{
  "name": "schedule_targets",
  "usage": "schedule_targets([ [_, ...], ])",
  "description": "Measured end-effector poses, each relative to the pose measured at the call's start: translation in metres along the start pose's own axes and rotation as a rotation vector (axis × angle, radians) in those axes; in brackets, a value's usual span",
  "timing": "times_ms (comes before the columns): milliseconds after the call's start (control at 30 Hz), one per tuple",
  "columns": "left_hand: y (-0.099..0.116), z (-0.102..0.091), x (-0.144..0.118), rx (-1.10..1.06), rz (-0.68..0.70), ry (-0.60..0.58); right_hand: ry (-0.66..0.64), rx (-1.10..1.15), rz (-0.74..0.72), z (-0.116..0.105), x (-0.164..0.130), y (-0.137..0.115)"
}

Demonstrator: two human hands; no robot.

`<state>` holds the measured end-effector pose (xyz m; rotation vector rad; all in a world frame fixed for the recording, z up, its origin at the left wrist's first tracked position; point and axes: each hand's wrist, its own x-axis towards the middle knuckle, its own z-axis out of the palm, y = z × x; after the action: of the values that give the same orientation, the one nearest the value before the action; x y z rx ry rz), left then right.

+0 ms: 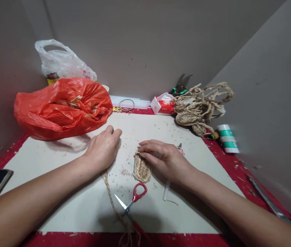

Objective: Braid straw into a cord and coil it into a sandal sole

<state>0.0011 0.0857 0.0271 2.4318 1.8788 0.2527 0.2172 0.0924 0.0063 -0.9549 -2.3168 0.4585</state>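
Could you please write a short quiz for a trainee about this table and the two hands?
1. True or false: the right hand rests on the oval braided mat.
2. Which lies nearest the camera? A) red plastic bag B) red-handled scissors C) rope bundle
3. What runs from under the left hand toward the table edge?

Key: 1 true; 2 B; 3 the braided cord.
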Motion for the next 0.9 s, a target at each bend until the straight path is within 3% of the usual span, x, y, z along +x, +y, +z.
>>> schedule_targets([
  [167, -0.006, -0.009, 0.002, -0.019, 0.019, 0.068, -0.033, 0.043, 0.065, 0.002, -0.001, 0.0],
  [400, 0.011, -0.01, -0.007, -0.503, 0.0, 0.142, 0.047, 0.06, 0.121, 0.002, -0.006, -0.001],
  [600, 0.023, 0.003, -0.01, -0.877, -0.151, -0.24, 0.137, 0.086, 0.119, 0.0, -0.012, -0.015],
  [900, 0.026, 0.013, -0.013, -1.233, -0.275, -0.596, 0.198, 0.06, 0.079, -0.004, -0.016, -0.031],
])
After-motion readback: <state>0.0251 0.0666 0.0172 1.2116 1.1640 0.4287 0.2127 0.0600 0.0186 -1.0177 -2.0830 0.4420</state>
